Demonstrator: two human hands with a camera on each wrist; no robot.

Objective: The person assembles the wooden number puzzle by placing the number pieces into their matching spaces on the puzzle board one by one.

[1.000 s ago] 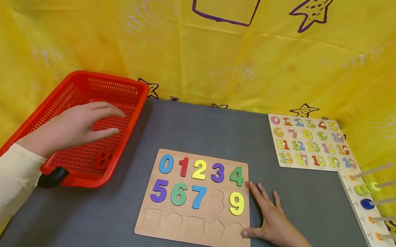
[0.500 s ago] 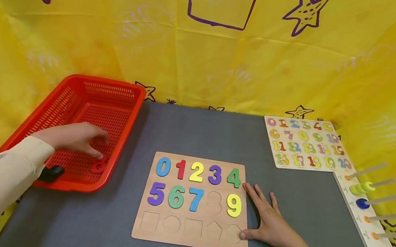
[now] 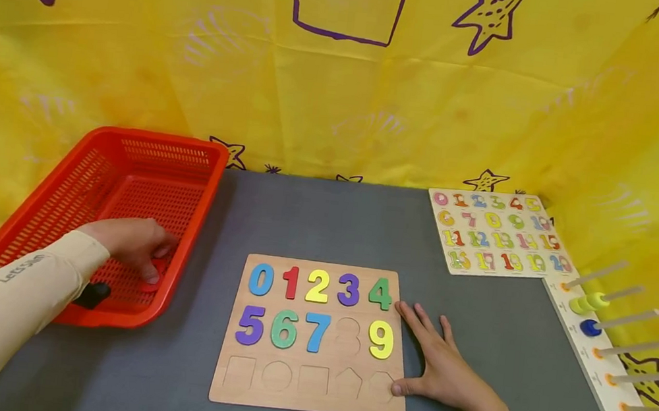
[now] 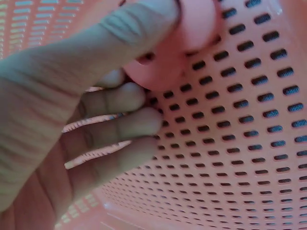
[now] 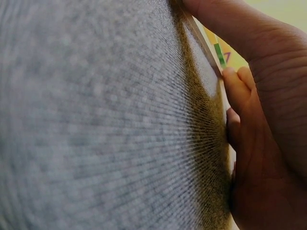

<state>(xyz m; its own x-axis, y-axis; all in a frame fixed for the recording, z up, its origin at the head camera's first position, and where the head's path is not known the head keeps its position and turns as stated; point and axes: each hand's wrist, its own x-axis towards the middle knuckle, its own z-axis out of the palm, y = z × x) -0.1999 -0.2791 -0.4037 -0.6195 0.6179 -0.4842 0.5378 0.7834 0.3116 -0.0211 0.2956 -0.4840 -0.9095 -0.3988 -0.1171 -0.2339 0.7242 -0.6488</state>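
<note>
Inside the red plastic basket (image 3: 200, 219), my left hand (image 3: 130, 242) reaches down to the red number 8 piece (image 4: 158, 72). My thumb lies on the piece in the left wrist view, and the other fingers curl near its edge; the index finger is mostly hidden. The wooden number board (image 3: 305, 400) lies flat in front of me, with colourful digits in its upper two rows. Its 8-shaped recess (image 3: 348, 337) is bare, beside the yellow 9 (image 3: 381, 339). My right hand (image 3: 456, 376) has spread fingers, with thumb and fingertips touching the board's right edge.
A second number board (image 3: 487, 237), printed 0 to 20, lies at the back right. Along the right side stands a white peg rack (image 3: 604, 384) with upright rods and yellow and blue beads. A yellow patterned cloth (image 3: 316, 98) hangs behind the grey table (image 3: 316, 217).
My left hand has lowered into the basket, and its thumb and fingers have come onto the red 8. The head view has shifted slightly; my right hand stays at the board's edge.
</note>
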